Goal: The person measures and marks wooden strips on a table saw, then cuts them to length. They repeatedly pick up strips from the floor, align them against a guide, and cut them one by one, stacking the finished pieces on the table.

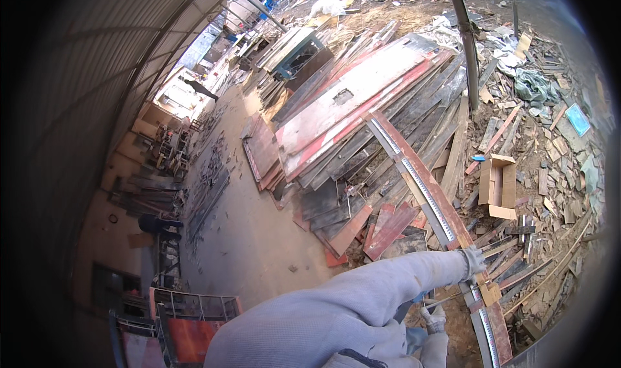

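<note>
open ground [259, 251] left of stacked boards [372, 86], long beam [432, 185] across right side

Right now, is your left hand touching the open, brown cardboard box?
Apart. The head view shows it: a plain gap of brown, debris-strewn ground lies between the left hand and the open, brown cardboard box.

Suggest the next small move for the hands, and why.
Perhaps press the grey-gloved left hand firmly onto the long reddish-brown wooden beam with its white marked strip: the hand lies at it, and the thin straight rod near the pale-gloved right hand points toward it.
</note>
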`<action>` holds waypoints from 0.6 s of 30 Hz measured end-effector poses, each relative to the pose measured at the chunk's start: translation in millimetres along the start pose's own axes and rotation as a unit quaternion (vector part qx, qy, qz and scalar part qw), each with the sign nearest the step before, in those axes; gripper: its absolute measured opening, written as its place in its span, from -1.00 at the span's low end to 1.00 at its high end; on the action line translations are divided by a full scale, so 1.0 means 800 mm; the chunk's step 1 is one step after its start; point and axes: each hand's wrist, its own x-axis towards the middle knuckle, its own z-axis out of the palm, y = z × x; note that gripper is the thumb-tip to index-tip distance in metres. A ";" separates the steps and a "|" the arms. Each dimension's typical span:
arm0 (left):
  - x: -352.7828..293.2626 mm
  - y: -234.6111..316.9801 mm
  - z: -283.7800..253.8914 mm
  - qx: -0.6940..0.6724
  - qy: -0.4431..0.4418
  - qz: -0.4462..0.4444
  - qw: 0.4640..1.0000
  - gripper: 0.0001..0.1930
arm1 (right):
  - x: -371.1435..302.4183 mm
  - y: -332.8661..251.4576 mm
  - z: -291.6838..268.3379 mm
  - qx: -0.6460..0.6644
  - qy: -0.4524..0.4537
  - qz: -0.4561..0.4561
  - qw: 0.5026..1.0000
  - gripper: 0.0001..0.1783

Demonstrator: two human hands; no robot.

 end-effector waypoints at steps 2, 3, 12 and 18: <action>-0.001 0.003 -0.003 -0.004 -0.013 -0.012 1.000 -0.19 | 0.002 0.005 0.000 0.031 -0.008 -0.026 0.999 -0.40; -0.001 0.004 -0.004 -0.011 -0.016 -0.014 1.000 -0.19 | 0.004 0.007 0.001 0.071 -0.017 -0.023 0.997 -0.42; -0.005 0.000 -0.002 0.003 0.041 0.016 0.999 -0.27 | 0.017 -0.050 0.006 -0.266 -0.014 0.096 0.959 -0.46; -0.023 0.001 -0.010 0.043 0.124 0.056 0.990 -0.57 | -0.019 -0.082 0.050 -0.002 0.047 0.283 0.958 -0.30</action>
